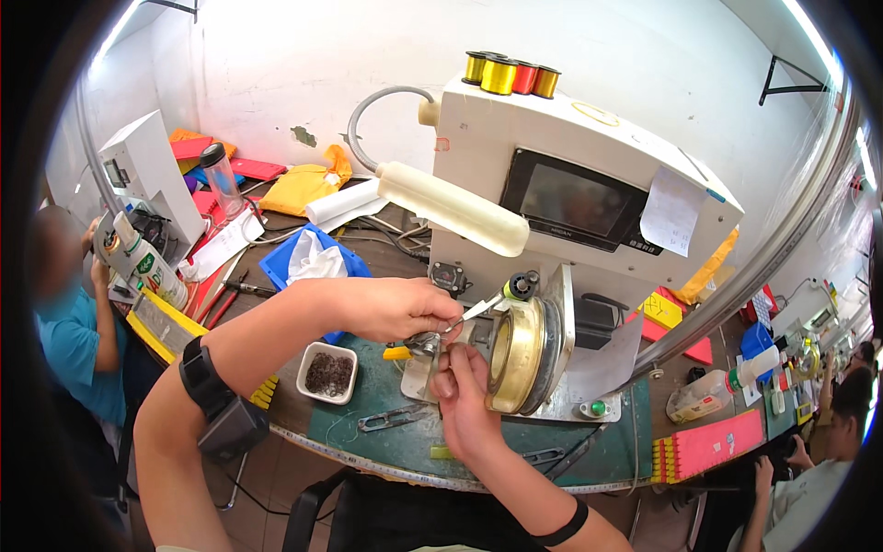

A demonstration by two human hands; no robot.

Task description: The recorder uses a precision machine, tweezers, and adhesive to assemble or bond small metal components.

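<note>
My left hand [405, 309] reaches across from the left, its fingertips pinched together at the front of a winding machine [589, 175]. Just below it, my right hand [464, 391] is raised with thumb and fingers closed. Whatever lies between the fingers of either hand is too small to make out. The fingertips meet beside a small round metal part [423, 344] and a thin metal arm [483, 307]. Right of the hands, a large gold-coloured spool [515, 357] is mounted on the machine's side plate.
A white dish [327, 373] of small dark pieces sits on the green mat [340, 423], near a flat metal tool [393, 419]. Behind are a blue tray [276, 265] with tissue and a lamp [451, 210]. A plastic bottle [699, 397] stands right. People work on both sides.
</note>
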